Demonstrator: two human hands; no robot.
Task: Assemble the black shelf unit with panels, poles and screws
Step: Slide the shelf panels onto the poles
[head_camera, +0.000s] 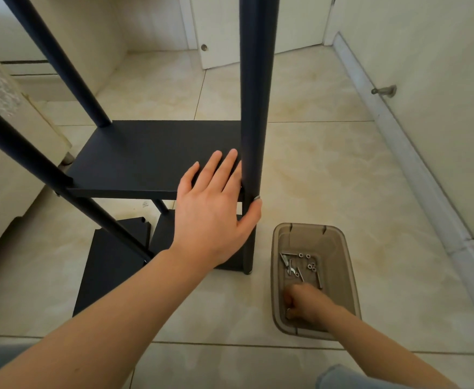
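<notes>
Now bracing the shelf unit (134, 192) with the left hand (216, 211): laying the four fingers straight and slightly spread on top of the black panel (145, 155), hooking the thumb across the near face of the front pole (254, 108), catching that pole in the fork between thumb and forefinger. Pressing at the panel's corner beside the pole, right where the two are meeting.

Looking past this hand at two more poles, both to its left: a far pole (61, 66) rising from the panel's far corner and a left pole (30, 161) slanting across its near left corner. Glimpsing a lower panel (164, 234) just left of the wrist, and loose panels (112, 268) lying flat on the tiled floor (342, 169) to the left of the forearm.

Reaching down with the right hand (303, 304) into a smoky translucent bin (339, 248) sitting on the floor to the right of the front pole's foot, near it but apart. Curling the fingers at the bin's near end; blurring there too much for telling whether pinching something or nothing. Having a scatter of silvery screws (289, 265) and small nuts (311, 266) lying just beyond the knuckles, toward the bin's far end.

Showing a patch of blue denim (342, 377) below the right forearm. Facing a white door (221, 32) well beyond both hands, with a metal door stop (384, 90) far off to the right.
</notes>
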